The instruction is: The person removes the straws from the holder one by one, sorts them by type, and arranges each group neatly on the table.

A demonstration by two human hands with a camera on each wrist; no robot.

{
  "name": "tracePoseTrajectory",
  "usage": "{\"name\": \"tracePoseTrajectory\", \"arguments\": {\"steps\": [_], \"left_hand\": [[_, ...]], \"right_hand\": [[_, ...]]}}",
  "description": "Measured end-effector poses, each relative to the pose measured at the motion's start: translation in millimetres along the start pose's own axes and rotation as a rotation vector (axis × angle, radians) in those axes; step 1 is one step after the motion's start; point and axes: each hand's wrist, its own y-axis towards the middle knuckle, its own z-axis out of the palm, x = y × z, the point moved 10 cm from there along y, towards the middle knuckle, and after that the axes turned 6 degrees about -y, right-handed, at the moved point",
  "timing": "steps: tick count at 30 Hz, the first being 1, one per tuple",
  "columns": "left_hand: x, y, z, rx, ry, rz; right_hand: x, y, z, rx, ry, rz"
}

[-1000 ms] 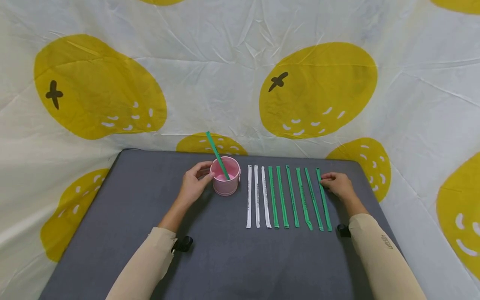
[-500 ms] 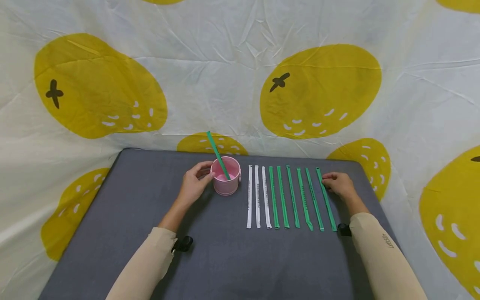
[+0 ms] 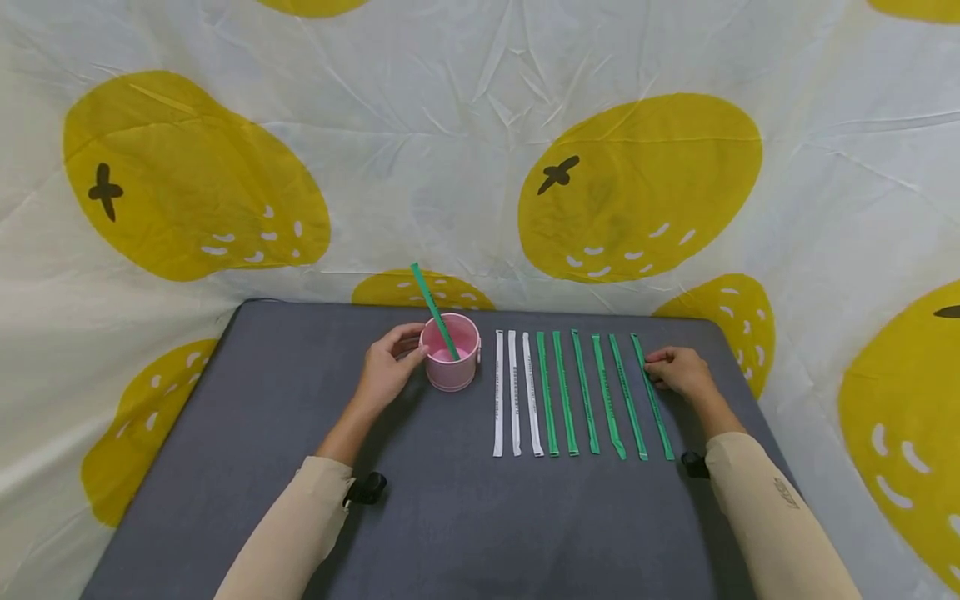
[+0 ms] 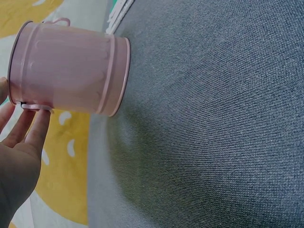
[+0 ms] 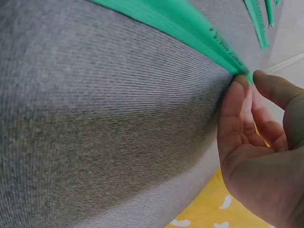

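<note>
My left hand (image 3: 387, 367) holds a small pink bucket (image 3: 451, 377) by its left side, thumb near the rim and fingers by the side handle. The bucket (image 4: 71, 66) stands upright on the table. Inside it leans a green wrapped straw (image 3: 429, 293), its top sticking out to the left. At the right end of a row of wrapped straws, my right hand (image 3: 681, 371) pinches the last green straw (image 3: 654, 400) near its upper part. In the right wrist view, thumb and fingertips meet at this green straw (image 5: 190, 28), which still lies along the table.
Left of the held one, several green straws (image 3: 564, 400) and three white straws (image 3: 513, 400) lie side by side with small gaps. They rest on a dark grey cloth-covered table (image 3: 480, 525). A white curtain with yellow fruit shapes (image 3: 420, 208) hangs behind the table's far edge.
The rightmost green straw's lower end has swung slightly right, and the straw now looks narrower, with my right fingers closer around it. My left hand and the bucket have stayed put.
</note>
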Motion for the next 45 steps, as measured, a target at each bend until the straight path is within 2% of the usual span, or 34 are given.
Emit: {"name": "tracePoseTrajectory", "arguments": {"steps": [4,8,14,21,28,32,38,45], "left_hand": [[0.4,-0.3,0.0,-0.002,0.006,0.004],[2.8,-2.5,-0.6,-0.007,-0.003,-0.001],[3.0,-1.4,0.1,-0.003,-0.009,0.007],[2.6,0.1,-0.5,-0.007,-0.006,0.014],[-0.6,-1.6,-2.5,-0.019,0.007,-0.001],[7.5,1.0,-2.1,-0.021,0.006,0.003],[30.9,7.4,-5.0,-0.04,-0.007,0.017],[33.5,8.1,-7.3,-0.046,-0.004,0.039]], "right_hand": [[15,-3.5,-8,-0.048,-0.057,-0.069],[43,-8.0,-12,-0.103,-0.088,-0.159],[101,-16.1,-4,-0.102,0.022,-0.271],[170,-17.8,19,-0.052,0.15,-0.374],[235,-15.2,44,0.018,0.28,-0.433],[272,-13.7,58,0.043,0.332,-0.484],[310,-11.2,80,0.081,0.375,-0.519],[348,-1.7,104,0.094,0.321,-0.571]]}}
